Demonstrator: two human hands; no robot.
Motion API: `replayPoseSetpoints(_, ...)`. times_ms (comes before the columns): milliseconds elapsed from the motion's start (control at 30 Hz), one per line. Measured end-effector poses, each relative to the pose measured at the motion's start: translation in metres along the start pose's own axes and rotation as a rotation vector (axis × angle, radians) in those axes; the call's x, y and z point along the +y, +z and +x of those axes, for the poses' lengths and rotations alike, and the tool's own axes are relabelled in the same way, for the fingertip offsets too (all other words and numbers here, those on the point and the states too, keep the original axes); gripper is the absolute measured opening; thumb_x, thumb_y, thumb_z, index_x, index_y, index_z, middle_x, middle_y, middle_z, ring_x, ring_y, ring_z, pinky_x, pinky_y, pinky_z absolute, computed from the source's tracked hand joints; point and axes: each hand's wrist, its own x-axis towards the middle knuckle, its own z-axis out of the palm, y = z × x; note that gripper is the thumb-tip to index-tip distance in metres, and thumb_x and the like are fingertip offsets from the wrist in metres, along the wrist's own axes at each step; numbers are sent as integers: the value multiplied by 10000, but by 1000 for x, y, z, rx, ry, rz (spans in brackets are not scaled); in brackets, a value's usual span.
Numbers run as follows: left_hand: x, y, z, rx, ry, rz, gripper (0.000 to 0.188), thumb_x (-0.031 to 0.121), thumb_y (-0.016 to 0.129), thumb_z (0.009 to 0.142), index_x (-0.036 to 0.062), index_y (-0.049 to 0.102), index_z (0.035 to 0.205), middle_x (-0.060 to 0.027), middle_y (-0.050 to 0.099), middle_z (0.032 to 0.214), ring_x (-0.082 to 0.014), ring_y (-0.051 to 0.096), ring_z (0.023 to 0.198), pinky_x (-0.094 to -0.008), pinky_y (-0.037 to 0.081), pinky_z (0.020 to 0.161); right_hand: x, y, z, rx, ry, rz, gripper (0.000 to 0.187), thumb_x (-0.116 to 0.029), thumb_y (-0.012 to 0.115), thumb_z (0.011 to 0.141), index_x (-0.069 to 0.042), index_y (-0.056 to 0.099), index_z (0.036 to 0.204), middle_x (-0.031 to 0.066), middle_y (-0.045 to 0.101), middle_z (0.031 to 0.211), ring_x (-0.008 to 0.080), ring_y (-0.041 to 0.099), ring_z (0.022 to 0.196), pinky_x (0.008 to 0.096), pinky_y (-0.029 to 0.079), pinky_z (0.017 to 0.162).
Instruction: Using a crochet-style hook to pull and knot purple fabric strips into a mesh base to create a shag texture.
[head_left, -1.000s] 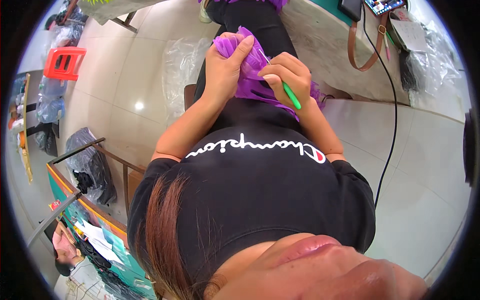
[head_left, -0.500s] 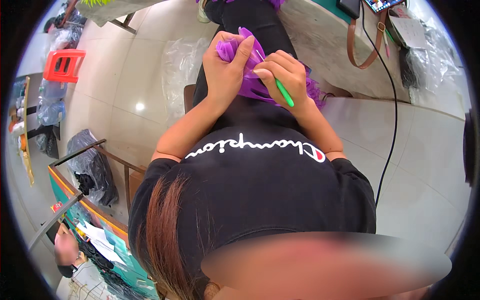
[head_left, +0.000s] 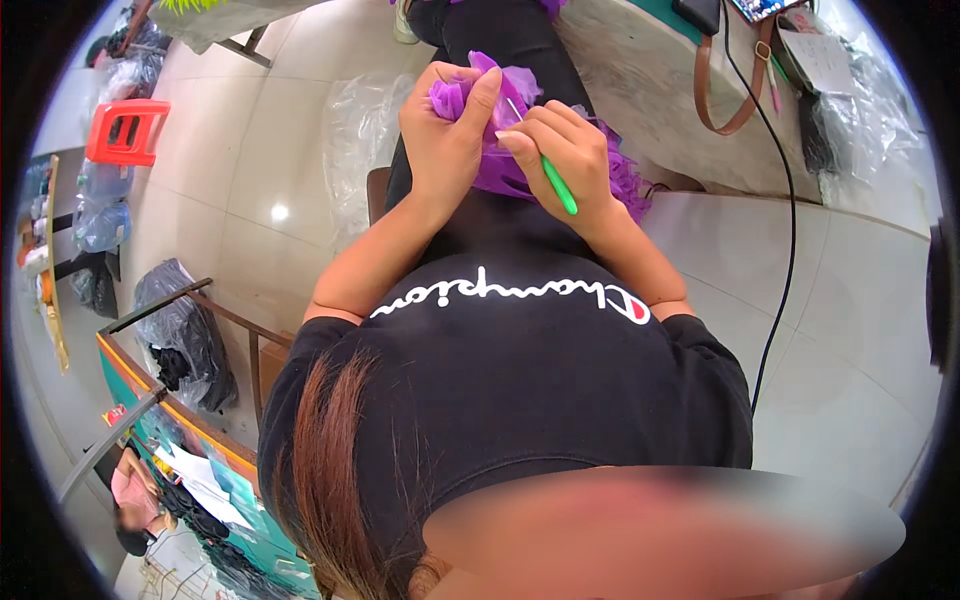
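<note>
— Standing off to one side, I saw mostly pale floor tiles, with a grey table running along past the person's knees.

— What lay on that table?

— A bag with a brown strap, and a black cable that trailed off its edge and down across the floor. Further left stood a red stool, well apart from the person, and a crumpled clear plastic sheet lay on the tiles just beside the leg.

— And the hands?

— Both were up over the lap, close together. A bunch of purple fabric sat there, spilling out to the right side as well. The left hand was wrapped around the upper part of it, thumb raised against the cloth. The right hand was closed narrowly on a thin green hook, pinched between thumb and fingers, its metal tip pointing up into the purple folds, touching them.
</note>
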Motion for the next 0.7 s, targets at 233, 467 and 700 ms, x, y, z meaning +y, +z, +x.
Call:
replayPoseSetpoints(233, -2, 0, -2, -6, 79, 50, 155, 145, 661, 857, 35, 574, 793, 33, 543, 673, -21, 475, 601, -186, 381, 536, -11, -19, 5, -222, 491, 181, 331, -203, 522, 924, -5, 591, 668, 56, 519, 559, 179, 483, 514, 300, 376, 493)
replayPoseSetpoints(467, -6, 1, 3, -87, -291, -326, 136, 168, 653, 867, 63, 567, 851, 50, 536, 709, -13, 464, 610, -166, 356, 548, 11, -17, 14, 141, 304, 170, 251, -158, 636, 855, -34, 467, 718, 56, 551, 735, 130, 494, 636, 238, 404, 583)
replayPoseSetpoints(700, -5, -6, 1, -226, -232, -371, 128, 111, 655, 855, 55, 552, 907, 42, 554, 721, -16, 472, 578, -168, 370, 522, 21, -13, 10, 139, 650, 812, 335, 24, 615, 814, -81, 331, 671, 56, 556, 755, 73, 464, 677, 212, 399, 607)
